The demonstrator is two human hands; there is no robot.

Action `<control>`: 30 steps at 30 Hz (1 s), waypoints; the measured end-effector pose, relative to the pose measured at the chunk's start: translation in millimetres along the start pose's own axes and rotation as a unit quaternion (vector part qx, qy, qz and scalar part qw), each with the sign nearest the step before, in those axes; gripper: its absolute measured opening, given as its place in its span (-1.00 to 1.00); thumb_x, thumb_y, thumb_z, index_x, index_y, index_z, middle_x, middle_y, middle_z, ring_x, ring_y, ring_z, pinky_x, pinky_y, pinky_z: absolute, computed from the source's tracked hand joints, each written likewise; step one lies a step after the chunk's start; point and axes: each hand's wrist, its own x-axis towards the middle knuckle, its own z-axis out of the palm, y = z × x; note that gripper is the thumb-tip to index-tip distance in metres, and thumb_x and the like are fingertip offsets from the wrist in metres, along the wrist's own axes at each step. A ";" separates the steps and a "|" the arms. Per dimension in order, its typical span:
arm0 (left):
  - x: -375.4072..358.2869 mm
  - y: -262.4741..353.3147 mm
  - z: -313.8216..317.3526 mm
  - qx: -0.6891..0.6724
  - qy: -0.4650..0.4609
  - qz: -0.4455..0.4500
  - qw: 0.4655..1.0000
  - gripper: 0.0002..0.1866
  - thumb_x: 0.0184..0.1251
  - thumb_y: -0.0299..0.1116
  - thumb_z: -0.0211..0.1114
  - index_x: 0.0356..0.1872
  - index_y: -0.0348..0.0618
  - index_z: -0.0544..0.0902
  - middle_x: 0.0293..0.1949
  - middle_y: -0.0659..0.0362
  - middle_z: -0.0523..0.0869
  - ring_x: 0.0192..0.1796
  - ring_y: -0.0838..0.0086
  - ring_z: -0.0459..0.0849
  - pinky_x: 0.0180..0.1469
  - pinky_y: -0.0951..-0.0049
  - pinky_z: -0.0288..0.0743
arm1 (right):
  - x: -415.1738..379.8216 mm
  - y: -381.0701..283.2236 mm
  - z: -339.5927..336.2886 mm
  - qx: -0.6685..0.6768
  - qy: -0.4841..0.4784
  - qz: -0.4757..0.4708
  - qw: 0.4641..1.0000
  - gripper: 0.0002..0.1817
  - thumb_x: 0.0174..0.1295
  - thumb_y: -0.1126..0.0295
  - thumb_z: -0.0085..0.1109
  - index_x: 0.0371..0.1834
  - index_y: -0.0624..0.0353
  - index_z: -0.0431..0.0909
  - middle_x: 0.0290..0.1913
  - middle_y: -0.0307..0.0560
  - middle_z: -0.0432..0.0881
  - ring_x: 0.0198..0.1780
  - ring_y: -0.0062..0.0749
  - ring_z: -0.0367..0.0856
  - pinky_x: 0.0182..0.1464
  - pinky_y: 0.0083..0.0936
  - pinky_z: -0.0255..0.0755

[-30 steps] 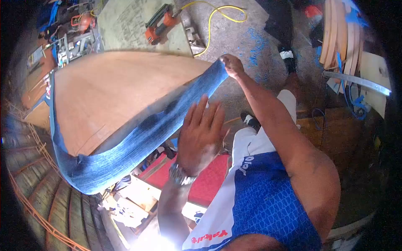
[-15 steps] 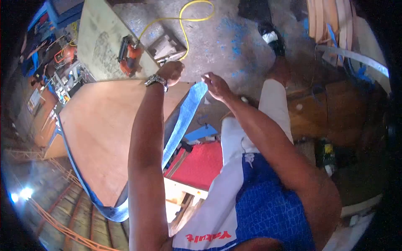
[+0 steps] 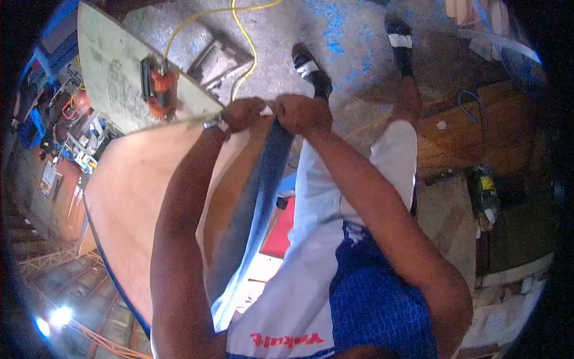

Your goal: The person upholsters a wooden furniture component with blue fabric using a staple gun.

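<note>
A large plywood panel (image 3: 134, 161) lies to the left, with a strip of blue denim-like fabric (image 3: 269, 161) running along its near edge. My right hand (image 3: 304, 113) is closed on the upper end of this strip at the panel's far corner. Right beside it, my left hand (image 3: 244, 113), with a watch (image 3: 216, 124) on the wrist, is closed over the panel's edge. A small whitish bit shows between the two hands; what the left fingers hold is hidden. Beyond my left hand, an orange staple gun (image 3: 161, 93) rests on a pale board (image 3: 110, 66).
A yellow hose (image 3: 248, 42) runs from the staple gun across the concrete floor (image 3: 353, 36). Behind the hands lies a tray-like box (image 3: 218, 63). My shoes (image 3: 311, 69) stand beyond the panel. A red cloth surface (image 3: 280, 230) shows below, and a bottle (image 3: 485, 191) at right.
My right hand has moved left, close beside my left hand, bringing the fabric's end to the panel corner. One foot has come into view as the camera shifted.
</note>
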 end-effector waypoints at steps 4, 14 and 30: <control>-8.5 37.8 4.4 0.069 -0.093 -0.073 0.991 -0.68 0.47 -0.21 0.08 -0.03 -0.23 0.62 -0.11 -0.18 0.70 0.00 -0.12 0.66 0.05 0.05 0.52 | 20.4 24.6 46.8 0.148 0.020 0.071 0.986 -0.46 0.43 -0.11 -0.13 -0.30 0.06 0.73 -0.26 0.09 0.73 -0.16 0.05 0.72 0.00 -0.10 0.54; -0.8 48.5 -3.7 0.110 -0.076 -0.108 0.985 -0.74 0.32 -0.34 0.14 -0.13 -0.29 0.66 -0.21 -0.25 0.73 -0.05 -0.13 0.70 0.02 0.05 0.55 | 67.8 16.2 69.1 0.070 0.191 -0.043 0.978 -0.49 0.37 -0.03 0.04 -0.55 0.12 0.68 -0.52 0.10 0.66 -0.42 0.07 0.69 -0.30 -0.12 0.54; 0.0 90.5 -30.5 -0.103 -0.128 -0.198 0.966 -0.51 0.50 -0.01 0.11 -0.03 -0.31 0.66 -0.16 -0.11 0.75 -0.16 0.18 0.71 0.03 0.17 0.53 | 100.7 11.1 66.1 0.129 0.055 0.019 0.990 -0.59 0.41 -0.01 -0.04 -0.08 0.10 0.59 -0.32 0.21 0.70 -0.22 0.20 0.69 -0.11 0.01 0.52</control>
